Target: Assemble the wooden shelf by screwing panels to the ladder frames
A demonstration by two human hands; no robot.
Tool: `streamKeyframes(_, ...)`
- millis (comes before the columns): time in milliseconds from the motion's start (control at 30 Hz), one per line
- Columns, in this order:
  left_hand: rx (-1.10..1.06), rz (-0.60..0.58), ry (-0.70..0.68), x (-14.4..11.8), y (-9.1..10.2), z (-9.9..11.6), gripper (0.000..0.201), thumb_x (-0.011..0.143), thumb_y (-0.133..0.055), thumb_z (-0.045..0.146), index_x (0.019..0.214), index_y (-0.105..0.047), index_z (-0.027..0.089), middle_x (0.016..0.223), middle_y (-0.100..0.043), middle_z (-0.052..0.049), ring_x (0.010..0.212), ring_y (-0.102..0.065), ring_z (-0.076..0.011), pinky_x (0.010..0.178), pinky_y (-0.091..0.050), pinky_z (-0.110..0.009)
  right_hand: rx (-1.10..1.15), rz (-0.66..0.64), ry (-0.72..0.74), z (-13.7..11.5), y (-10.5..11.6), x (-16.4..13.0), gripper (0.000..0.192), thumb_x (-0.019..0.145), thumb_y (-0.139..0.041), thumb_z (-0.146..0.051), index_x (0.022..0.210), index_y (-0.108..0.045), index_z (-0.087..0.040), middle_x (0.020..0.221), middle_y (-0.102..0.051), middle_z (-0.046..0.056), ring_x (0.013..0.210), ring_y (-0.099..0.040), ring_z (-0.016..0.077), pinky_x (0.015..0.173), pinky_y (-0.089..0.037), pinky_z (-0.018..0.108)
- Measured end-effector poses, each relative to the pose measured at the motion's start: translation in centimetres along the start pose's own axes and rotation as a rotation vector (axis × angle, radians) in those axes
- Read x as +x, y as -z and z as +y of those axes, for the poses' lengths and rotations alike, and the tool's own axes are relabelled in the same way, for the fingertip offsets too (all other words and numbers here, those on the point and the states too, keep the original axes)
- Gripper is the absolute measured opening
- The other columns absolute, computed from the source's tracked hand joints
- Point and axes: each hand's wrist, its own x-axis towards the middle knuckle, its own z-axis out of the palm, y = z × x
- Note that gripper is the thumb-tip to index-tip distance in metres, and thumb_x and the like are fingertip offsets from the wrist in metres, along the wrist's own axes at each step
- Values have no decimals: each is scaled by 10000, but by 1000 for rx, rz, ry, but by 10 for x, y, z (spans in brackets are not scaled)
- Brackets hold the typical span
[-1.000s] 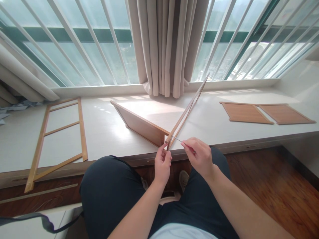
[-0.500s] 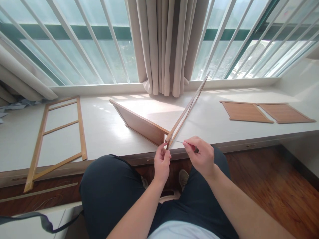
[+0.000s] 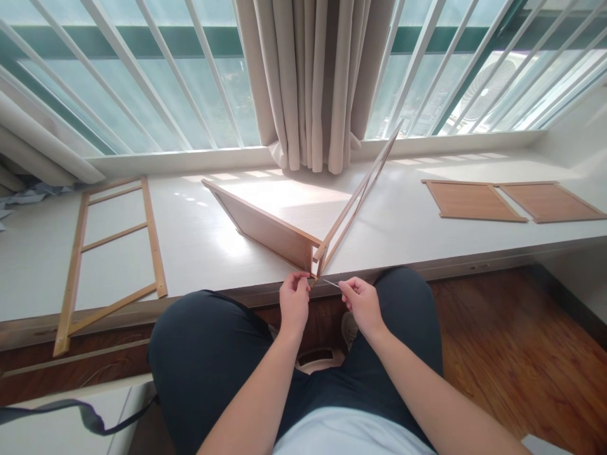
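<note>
Fingers of the right hand make a narrow pinch on a thin tool, its tip aimed left at the low corner where the frame meets the panel. Whether the tip touches wood is too small to tell. Just across from them, the fingers of the left hand sit close together at that same corner; what lies between them, if anything, is hidden.

A second ago the tip was at the upper corner of this joint; then it came away, and now both hands are lower. My reading is that the work has passed from the upper corner to the lower one.

Right beyond the fingers, frame and panel stand on edge on the desk, the frame running off to the right, the panel to the left, a V with its point at the fingers.

Well to the left of them, a second frame lies flat, its near end jutting past the desk's front edge. Well to the right, two boards lie side by side, the nearer board and the outer board. Farthest, straight ahead of the fingers, a curtain hangs before the barred window.
</note>
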Motion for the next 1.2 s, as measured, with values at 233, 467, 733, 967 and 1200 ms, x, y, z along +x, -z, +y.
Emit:
streamKeyframes(233,138,-26,-7,8,10,-12,268,817,-649,376,927,-719,142,632,-569,15,547,-467,-92,565,-359,-215,-50,0,-17,27,-7,16,494,782,-742,-627,718,-601,-158,574,-583,1,468,-425,90,453,-290,217)
streamKeyframes(467,311,-83,-5,12,14,-22,280,827,-639,346,984,-757,146,688,-615,-13,651,-534,-131,683,-397,-251,-68,-13,9,32,-9,20,464,806,-732,-599,739,-609,-157,588,-591,2,491,-445,98,486,-311,227)
streamKeyframes(733,454,-110,28,14,14,-22,286,854,-622,315,1043,-763,153,725,-645,-16,658,-544,-133,694,-397,-258,-55,-18,21,37,-11,22,481,791,-734,-638,725,-617,-176,580,-593,0,482,-453,108,483,-321,238)
streamKeyframes(967,524,-106,31,11,14,-15,252,864,-628,277,1043,-764,163,672,-606,14,639,-540,-123,685,-372,-253,-45,-4,64,43,-12,21,440,814,-729,-608,760,-646,-180,615,-601,3,511,-464,117,516,-351,252)
streamKeyframes(1200,552,-110,25,10,13,-10,250,864,-635,261,1056,-757,157,668,-595,22,634,-544,-121,681,-371,-252,-47,63,132,50,-16,14,359,832,-725,-538,792,-706,-181,683,-610,7,671,-549,152,690,-443,279)
